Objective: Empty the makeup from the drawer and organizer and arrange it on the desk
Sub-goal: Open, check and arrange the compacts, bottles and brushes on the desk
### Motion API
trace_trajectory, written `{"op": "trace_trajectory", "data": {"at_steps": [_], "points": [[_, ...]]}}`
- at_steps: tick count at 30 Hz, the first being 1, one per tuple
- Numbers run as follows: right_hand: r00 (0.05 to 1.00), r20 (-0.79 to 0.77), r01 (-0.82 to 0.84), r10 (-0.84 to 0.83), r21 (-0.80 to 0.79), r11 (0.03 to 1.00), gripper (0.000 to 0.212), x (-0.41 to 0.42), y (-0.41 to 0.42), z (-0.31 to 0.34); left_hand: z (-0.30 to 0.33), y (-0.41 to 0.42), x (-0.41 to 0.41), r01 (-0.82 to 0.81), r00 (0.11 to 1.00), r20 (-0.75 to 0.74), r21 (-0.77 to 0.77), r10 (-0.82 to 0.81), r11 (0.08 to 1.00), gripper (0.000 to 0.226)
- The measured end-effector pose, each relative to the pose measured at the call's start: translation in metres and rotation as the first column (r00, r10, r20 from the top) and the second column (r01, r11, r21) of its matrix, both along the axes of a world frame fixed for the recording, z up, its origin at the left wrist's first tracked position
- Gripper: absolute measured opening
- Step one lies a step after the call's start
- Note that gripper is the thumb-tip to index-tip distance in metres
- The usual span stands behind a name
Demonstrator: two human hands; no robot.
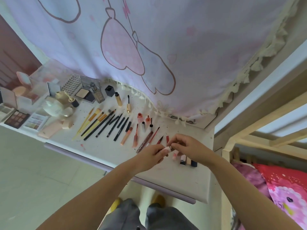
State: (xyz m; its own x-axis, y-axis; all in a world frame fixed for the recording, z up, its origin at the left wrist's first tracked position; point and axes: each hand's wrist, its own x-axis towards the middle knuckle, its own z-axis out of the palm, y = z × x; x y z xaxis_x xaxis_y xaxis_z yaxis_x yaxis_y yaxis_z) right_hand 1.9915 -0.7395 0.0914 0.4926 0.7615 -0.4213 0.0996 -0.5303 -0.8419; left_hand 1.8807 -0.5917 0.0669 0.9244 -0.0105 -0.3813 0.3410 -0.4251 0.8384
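Both hands meet over the right part of the white desk. My left hand grips a small pink-white lipstick tube, and my right hand pinches its upper end. Under my right hand stand three short tubes. Several black pencils and yellow-handled brushes lie in a slanted row across the middle. Beside them lie pink and red lip tubes. Eyeshadow palettes and bottles crowd the left end.
A pink printed curtain hangs over the desk's back edge. A clear organizer and boxes stand at the far left. On the right are a wooden bed frame and pink bedding. The desk's lilac front rail runs near my legs.
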Motion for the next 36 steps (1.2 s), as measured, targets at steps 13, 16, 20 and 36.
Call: {"op": "trace_trajectory", "data": {"at_steps": [13,16,20,36], "points": [[0.989,-0.132,-0.108,0.070,-0.305,0.946,0.030,-0.015,-0.011,-0.002,-0.014,-0.005,-0.014,0.114,0.993,-0.024,0.198,-0.112,0.973,0.024],[0.996,-0.038,-0.092,0.085,-0.294,0.951,0.026,-0.015,-0.012,-0.001,-0.012,-0.006,-0.012,0.127,0.992,-0.039,0.210,-0.122,0.969,0.028],[0.994,-0.008,-0.109,0.109,-0.210,0.972,0.005,-0.008,-0.024,0.003,-0.005,-0.006,-0.004,0.127,0.974,-0.191,-0.007,-0.126,0.992,0.029],[0.880,-0.317,0.360,-0.355,-0.045,0.932,0.021,0.020,-0.083,-0.028,-0.028,-0.031,0.041,-0.130,0.992,-0.008,-0.081,0.130,0.988,0.017]]}}
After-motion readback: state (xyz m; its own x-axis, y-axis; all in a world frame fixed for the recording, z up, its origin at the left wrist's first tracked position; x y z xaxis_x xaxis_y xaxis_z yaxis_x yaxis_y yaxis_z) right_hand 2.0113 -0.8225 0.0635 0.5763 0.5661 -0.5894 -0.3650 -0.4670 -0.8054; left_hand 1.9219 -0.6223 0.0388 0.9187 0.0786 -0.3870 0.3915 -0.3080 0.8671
